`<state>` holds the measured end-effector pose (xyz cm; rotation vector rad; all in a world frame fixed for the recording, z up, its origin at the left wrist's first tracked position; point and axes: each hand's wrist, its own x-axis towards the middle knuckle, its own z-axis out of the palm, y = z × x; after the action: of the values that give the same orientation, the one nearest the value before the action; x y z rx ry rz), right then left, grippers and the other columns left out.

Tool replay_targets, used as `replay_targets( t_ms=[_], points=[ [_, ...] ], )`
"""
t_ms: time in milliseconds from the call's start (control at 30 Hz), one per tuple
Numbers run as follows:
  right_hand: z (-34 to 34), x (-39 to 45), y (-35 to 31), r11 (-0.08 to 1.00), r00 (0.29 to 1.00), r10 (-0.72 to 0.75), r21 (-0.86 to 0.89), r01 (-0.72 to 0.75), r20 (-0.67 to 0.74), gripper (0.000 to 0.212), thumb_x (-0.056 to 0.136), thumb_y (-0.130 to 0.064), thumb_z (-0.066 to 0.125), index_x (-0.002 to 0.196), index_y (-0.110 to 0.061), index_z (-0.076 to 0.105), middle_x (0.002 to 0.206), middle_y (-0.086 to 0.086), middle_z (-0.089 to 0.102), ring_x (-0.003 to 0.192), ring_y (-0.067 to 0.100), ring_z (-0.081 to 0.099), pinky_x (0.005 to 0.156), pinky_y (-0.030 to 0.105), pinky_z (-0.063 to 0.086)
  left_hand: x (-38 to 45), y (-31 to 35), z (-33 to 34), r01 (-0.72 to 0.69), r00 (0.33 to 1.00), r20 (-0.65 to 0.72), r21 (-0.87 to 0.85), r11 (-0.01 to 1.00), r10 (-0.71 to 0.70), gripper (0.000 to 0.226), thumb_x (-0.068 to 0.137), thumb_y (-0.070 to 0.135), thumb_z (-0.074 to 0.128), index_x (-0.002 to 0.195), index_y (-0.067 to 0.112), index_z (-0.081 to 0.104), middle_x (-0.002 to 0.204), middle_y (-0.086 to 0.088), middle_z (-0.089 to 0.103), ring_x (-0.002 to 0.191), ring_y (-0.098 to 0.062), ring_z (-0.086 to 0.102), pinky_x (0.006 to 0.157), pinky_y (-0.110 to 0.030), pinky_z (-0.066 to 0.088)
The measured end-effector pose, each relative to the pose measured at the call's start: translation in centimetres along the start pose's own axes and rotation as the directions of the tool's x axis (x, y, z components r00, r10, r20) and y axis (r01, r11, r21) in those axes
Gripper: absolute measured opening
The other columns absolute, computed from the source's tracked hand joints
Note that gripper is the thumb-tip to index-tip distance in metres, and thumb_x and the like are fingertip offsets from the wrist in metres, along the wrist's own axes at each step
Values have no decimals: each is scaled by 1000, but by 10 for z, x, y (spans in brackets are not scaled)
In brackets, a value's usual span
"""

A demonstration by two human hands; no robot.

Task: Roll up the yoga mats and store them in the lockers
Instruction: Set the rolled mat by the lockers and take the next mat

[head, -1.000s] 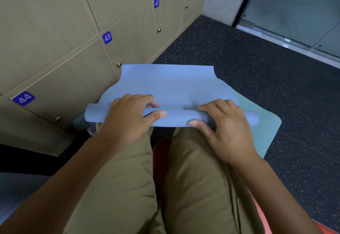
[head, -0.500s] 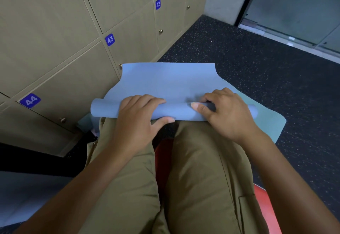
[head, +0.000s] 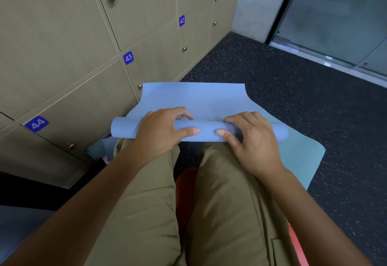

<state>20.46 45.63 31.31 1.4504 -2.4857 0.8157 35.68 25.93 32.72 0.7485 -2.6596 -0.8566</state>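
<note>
Blue yoga mat [head: 194, 98] lies on the dark speckled floor [head: 293, 90] just in front of your knees, partly rolled: the near end is wound into a tube running left to right, and the flat remainder stretches away from you toward the lockers [head: 62, 46]. The mat's far left corner sits close to the knob of locker 43 [head: 128, 57].

Your left hand [head: 161, 131] grips the left half of the roll, fingers curled over the top and far side, thumb pressed along the near side pointing toward the middle. Your right hand [head: 253, 138] grips the right half the same way, fingers wrapped over the top, thumb tip on the near face of the roll. The two thumb tips are near each other at the centre of the roll, not touching.

Under the mat's right side a teal mat [head: 301, 157] lies flat on the floor, its corner showing past your right wrist. Left of the roll, against the base of locker 44 [head: 36, 123], a bit of another teal item is visible; what it is cannot be told. Beneath your khaki trousers [head: 219, 213], nearer you than the roll, something red [head: 184, 192] shows between and beside your legs. A glass door [head: 335, 14] stands well beyond the mat to the right.
</note>
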Motion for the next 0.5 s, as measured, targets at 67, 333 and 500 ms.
replay_targets(
  t_ms=[67, 333, 500],
  points=[
    [0, 7, 1, 1000, 999, 26, 3, -26, 26, 42, 98, -59, 49, 104, -24, 72, 97, -4, 67, 92, 23, 56, 83, 44, 47, 0, 5, 1, -32, 995, -94, -120, 992, 20, 34, 75, 58, 75, 97, 33, 73, 96, 14, 67, 95, -7, 60, 87, -37, 48],
    [-12, 35, 2, 989, 944, 137, 16, -148, 301, 39, 98, -63, 42, 99, -34, 68, 93, -9, 65, 98, 12, 53, 69, 33, 33, -14, -14, 19, -246, 925, -211, 304, 920, 317, 61, 86, 67, 56, 123, 21, 73, 115, 5, 68, 103, -22, 61, 94, -36, 44],
    [-9, 40, 10, 996, 935, 87, -24, -84, 342, 55, 91, -76, 32, 104, -35, 64, 102, -11, 61, 103, 11, 52, 75, 33, 39, -2, -22, 17, -293, 917, -144, 394, 871, 373, 63, 89, 67, 50, 126, 22, 71, 112, 5, 68, 96, -25, 63, 84, -40, 49]
  ],
)
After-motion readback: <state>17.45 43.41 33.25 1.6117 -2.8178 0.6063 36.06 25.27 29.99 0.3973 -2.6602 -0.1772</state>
